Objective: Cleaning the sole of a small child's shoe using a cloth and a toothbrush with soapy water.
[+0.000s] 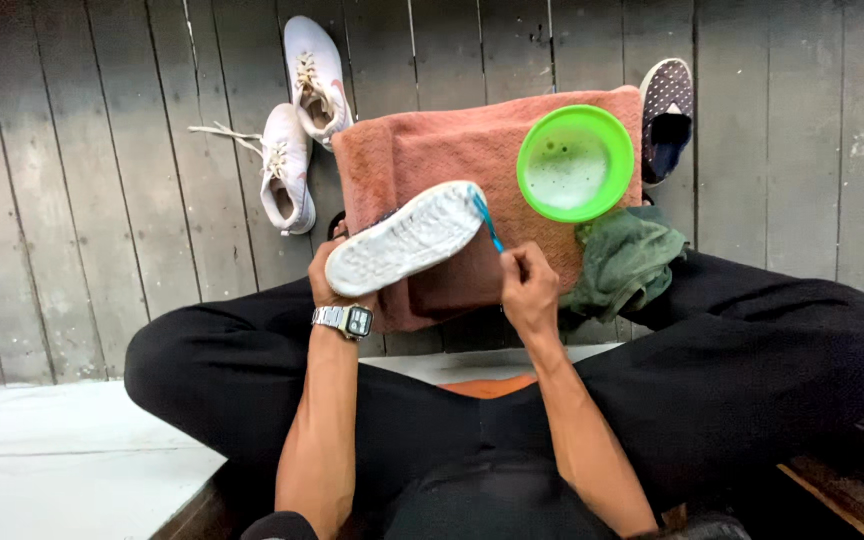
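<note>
The left hand [327, 270] grips the shoe [407, 240], sole up, long axis running left-right, while right-hand fingers [524, 268] pinch a blue toothbrush [487, 222] touching its right tip.

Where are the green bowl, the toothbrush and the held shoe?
Green bowl [574, 162]: head view, inside of the bowl.
Toothbrush [487, 226]: head view, blue handle above the right hand.
Held shoe [407, 240]: head view, middle of the white sole.
</note>
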